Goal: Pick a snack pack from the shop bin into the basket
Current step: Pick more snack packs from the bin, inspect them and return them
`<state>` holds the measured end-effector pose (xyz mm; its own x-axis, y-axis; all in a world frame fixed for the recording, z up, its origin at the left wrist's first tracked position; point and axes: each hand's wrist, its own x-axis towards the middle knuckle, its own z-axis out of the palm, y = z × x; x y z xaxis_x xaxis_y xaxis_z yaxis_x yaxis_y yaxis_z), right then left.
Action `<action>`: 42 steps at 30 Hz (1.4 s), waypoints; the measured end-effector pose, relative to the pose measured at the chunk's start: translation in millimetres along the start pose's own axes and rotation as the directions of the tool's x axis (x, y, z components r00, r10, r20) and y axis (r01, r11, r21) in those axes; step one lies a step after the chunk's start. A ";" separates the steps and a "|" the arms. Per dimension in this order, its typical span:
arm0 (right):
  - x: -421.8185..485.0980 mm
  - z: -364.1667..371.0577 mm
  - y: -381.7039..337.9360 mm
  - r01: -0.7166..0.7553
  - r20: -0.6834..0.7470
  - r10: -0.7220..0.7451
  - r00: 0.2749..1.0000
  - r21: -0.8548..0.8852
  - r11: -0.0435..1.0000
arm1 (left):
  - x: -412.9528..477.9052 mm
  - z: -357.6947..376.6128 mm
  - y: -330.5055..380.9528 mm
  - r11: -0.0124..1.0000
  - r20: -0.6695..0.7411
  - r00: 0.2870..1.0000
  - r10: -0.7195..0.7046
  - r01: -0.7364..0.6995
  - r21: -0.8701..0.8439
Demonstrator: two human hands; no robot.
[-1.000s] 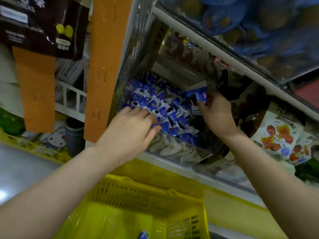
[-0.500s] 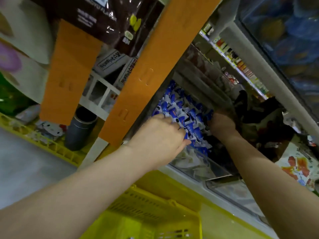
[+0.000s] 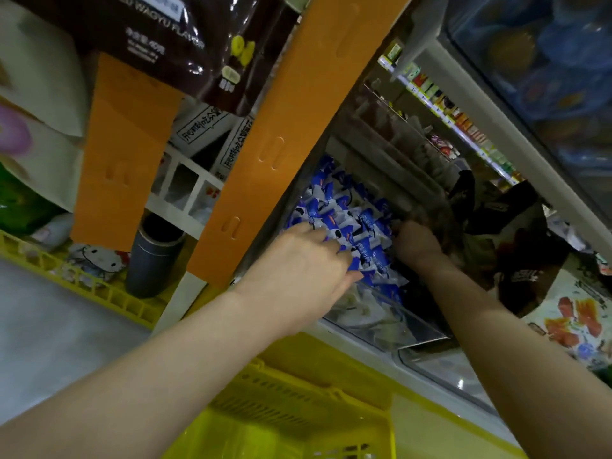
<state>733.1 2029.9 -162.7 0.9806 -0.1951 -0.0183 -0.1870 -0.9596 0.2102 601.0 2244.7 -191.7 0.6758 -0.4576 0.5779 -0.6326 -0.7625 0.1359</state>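
A clear shop bin (image 3: 390, 321) on the shelf holds several small blue and white snack packs (image 3: 344, 213). My left hand (image 3: 303, 271) reaches into the pile from the left, its fingers curled down among the packs and a blue pack (image 3: 353, 264) pinched between fingers and thumb. Over at the pile's right edge my right hand (image 3: 418, 244) is dug in, its fingers hidden in the dark, so what it holds cannot be seen. Below both arms sits the yellow basket (image 3: 298, 405), its inside mostly out of view.
An orange display strip (image 3: 275, 154) hangs just left of the bin, and a second orange strip (image 3: 122, 154) hangs under a dark brown snack bag (image 3: 185, 44). A grey cylinder (image 3: 150, 256) stands lower left. Dark packs (image 3: 506, 226) and a white printed pack (image 3: 576, 323) fill bins to the right.
The view has tilted and swung right. My left hand has pushed deeper into the packs. My right hand, which held a pack up a second ago, has sunk into the pile's right side.
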 end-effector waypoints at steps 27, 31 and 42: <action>57.3 -24.1 -113.6 0.397 -0.270 -0.296 0.916 0.511 0.763 | -4.9 -1.7 0.8 0.986 0.017 0.991 -0.136 0.133 0.100; 55.9 -32.7 -109.3 0.397 -0.390 -0.201 0.899 0.529 0.750 | -5.0 -1.6 1.1 0.986 0.020 0.989 -0.148 0.146 0.084; -56.6 -51.4 -45.6 0.437 -0.434 -0.060 0.899 0.877 0.198 | -12.3 -11.0 22.9 0.964 0.011 0.967 -0.253 0.253 -0.078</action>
<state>689.2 2095.1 -121.0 0.9179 -0.0300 0.3956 0.3403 -0.4532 -0.8239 574.0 2237.9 -186.9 0.8180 -0.2550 0.5157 -0.4687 -0.8152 0.3403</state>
